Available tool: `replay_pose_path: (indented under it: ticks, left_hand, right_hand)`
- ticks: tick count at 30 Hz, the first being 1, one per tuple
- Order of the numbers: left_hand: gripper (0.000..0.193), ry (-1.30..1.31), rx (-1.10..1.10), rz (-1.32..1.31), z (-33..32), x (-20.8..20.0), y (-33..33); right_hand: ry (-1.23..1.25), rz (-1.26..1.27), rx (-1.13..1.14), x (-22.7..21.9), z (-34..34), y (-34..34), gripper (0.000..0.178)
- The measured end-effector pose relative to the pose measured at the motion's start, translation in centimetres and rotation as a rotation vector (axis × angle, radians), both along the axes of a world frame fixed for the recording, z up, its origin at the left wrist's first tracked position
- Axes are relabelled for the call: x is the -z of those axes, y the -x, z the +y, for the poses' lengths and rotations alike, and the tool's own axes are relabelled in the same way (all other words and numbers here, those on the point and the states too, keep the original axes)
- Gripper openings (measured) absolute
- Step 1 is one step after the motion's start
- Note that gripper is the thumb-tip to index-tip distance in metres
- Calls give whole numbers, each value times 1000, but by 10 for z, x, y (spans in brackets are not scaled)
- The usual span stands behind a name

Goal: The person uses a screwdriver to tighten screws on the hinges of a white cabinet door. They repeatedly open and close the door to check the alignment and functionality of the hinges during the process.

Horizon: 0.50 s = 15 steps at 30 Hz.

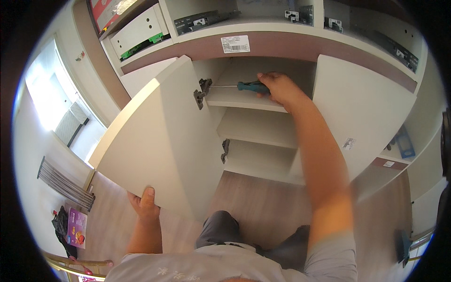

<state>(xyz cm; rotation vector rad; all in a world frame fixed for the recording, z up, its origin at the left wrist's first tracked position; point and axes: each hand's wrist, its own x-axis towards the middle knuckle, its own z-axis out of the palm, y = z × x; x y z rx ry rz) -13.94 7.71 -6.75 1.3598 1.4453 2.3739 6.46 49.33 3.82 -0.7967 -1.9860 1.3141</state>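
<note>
My right hand (277, 89) is wrapped round the dark teal handle of a screwdriver (252, 87). Its thin shaft points left, with the tip at the upper hinge (202, 94) of an open cabinet door (159, 136). Whether the tip sits in a screw is too small to tell. At the door's lower left edge, my left hand (145, 203) grips the panel, thumb on the near face and the other fingers mostly hidden behind it. Further down the same door is a lower hinge (225, 151). Inside the cabinet are white shelves (258, 127).
To the right, another white door (359, 117) covers part of the cabinet. Above are open drawer bays with black drawer runners (206, 21). A folded metal rack (66, 183) leans at the left wall, near a purple box (76, 228). The floor (263, 202) is wood-look.
</note>
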Motion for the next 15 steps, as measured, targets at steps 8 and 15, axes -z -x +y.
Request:
replay_pose_path:
  ticks: [8,15]
  left_hand:
    - [54,14,30,21,-6,7,5]
    - [46,20,-39,107,-5,13,9]
  right_hand:
    - [202,-113,-52,-30,-22,-1,48]
    - [-1042,-97,105,21,-15,-1,34]
